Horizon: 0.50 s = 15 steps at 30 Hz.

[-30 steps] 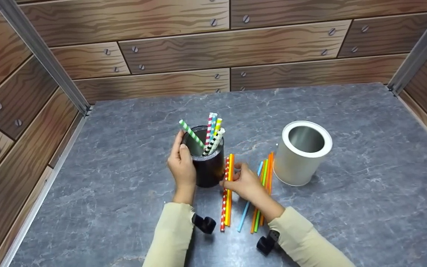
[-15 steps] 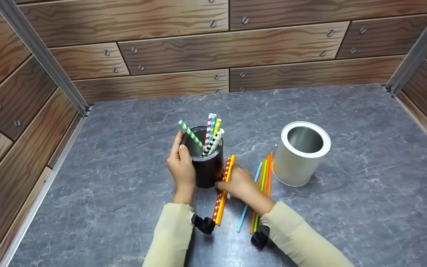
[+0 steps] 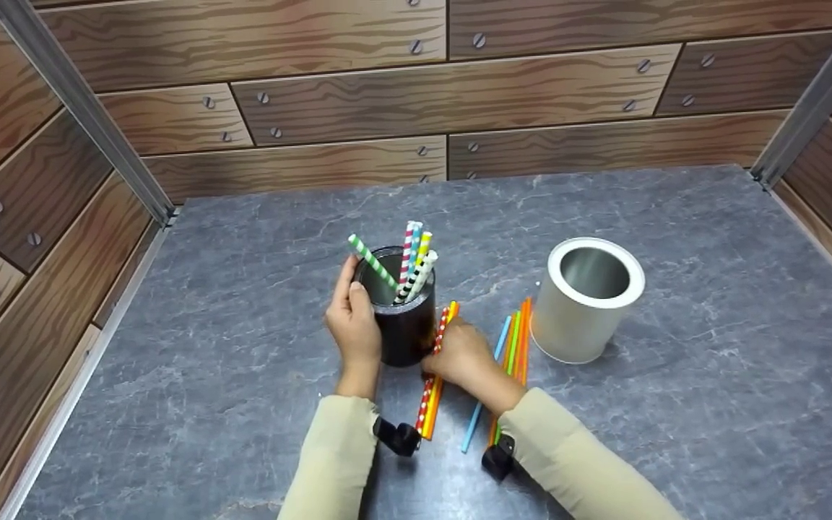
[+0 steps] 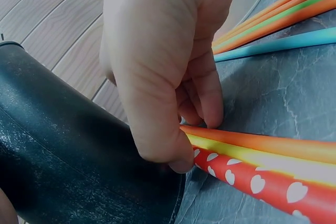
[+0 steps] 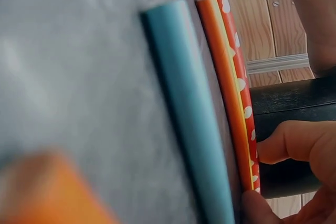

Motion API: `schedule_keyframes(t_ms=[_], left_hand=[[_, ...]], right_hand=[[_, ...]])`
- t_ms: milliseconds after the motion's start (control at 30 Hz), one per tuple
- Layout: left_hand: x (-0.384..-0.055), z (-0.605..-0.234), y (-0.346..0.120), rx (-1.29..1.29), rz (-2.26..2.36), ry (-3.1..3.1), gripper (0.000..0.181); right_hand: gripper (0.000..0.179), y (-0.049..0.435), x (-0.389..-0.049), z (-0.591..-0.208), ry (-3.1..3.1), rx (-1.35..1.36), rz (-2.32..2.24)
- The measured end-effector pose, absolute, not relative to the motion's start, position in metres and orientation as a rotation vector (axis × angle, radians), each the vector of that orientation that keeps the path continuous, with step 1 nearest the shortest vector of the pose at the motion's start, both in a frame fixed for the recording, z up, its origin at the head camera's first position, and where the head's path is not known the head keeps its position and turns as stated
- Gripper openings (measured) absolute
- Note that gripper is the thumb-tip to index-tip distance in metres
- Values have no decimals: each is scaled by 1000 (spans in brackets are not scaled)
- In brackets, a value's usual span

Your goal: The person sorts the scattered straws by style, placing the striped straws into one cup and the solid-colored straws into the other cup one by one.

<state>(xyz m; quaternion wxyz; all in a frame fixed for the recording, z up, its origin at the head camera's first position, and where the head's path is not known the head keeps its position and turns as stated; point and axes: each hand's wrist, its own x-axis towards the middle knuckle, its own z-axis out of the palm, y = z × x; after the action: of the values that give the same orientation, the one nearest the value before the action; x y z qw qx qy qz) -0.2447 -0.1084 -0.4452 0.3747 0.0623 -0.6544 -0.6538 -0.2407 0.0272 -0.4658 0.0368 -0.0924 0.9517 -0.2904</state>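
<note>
My left hand (image 3: 354,318) grips the left side of a black cylindrical cup (image 3: 405,336), thumb near its rim. Several patterned paper straws lean inside it, one of them green-striped (image 3: 373,261). To the right of the cup, my right hand (image 3: 466,354) pinches a small bunch of straws between thumb and fingertips. In the left wrist view these are a red straw with white hearts (image 4: 257,182), a yellow straw (image 4: 247,154) and an orange straw (image 4: 262,142). The thumb is against the red one, the fingertips at the orange one, close beside the cup's base.
A blue straw (image 3: 472,426) lies to the right of the bunch. Beyond it are several orange straws (image 3: 525,325) and a green straw (image 3: 514,339). A silver can (image 3: 575,332) with a white rim stands farther right. Wood-patterned panels (image 3: 351,108) surround the grey marbled tabletop (image 3: 206,325).
My right hand has moved slightly left and its fingers have closed on the red, yellow and orange straws. The near ends of these straws have swung left. My left hand stays on the cup.
</note>
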Motion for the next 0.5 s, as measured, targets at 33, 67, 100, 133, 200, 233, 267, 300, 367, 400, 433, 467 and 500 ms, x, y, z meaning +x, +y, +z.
schedule_keyframes(t_ms=[33,67,100,133,200,233,267,300,367,400,433,467,500], left_hand=[[-245,-445,-109,161,-1667,-1676,38],[-245,-446,-108,160,-1666,-1676,38],[-245,-446,-108,157,-1669,-1671,38],[-245,-446,-108,155,-1674,-1668,38],[-245,-447,-108,156,-1687,-1665,38],[-244,-448,-108,157,-1693,-1663,38],[-244,-448,-107,158,-1699,-1662,38],[-244,-448,-107,161,-1700,-1662,38],[-244,-447,-107,165,-1697,-1664,38],[-244,-447,-108,165,-1693,-1666,38],[-245,-446,-108,162,-1689,-1667,38],[-245,-446,-108,160,-1683,-1670,38],[-245,-445,-108,159,-1678,-1674,38]], right_hand=[[48,26,-241,-466,2933,-291,-872],[48,26,-241,-466,2946,-297,-845],[48,25,-241,-466,2957,-303,-822],[49,25,-241,-466,2962,-300,-802],[47,26,-241,-467,2957,-292,-789],[45,27,-241,-468,2950,-287,-792],[43,28,-242,-468,2942,-291,-798],[41,29,-242,-469,2929,-294,-813],[38,32,-243,-469,2900,-296,-842],[37,33,-244,-469,2887,-295,-858],[37,34,-244,-469,2877,-294,-870],[36,35,-245,-469,2869,-292,-882],[36,36,-245,-468,2862,-280,-894]])
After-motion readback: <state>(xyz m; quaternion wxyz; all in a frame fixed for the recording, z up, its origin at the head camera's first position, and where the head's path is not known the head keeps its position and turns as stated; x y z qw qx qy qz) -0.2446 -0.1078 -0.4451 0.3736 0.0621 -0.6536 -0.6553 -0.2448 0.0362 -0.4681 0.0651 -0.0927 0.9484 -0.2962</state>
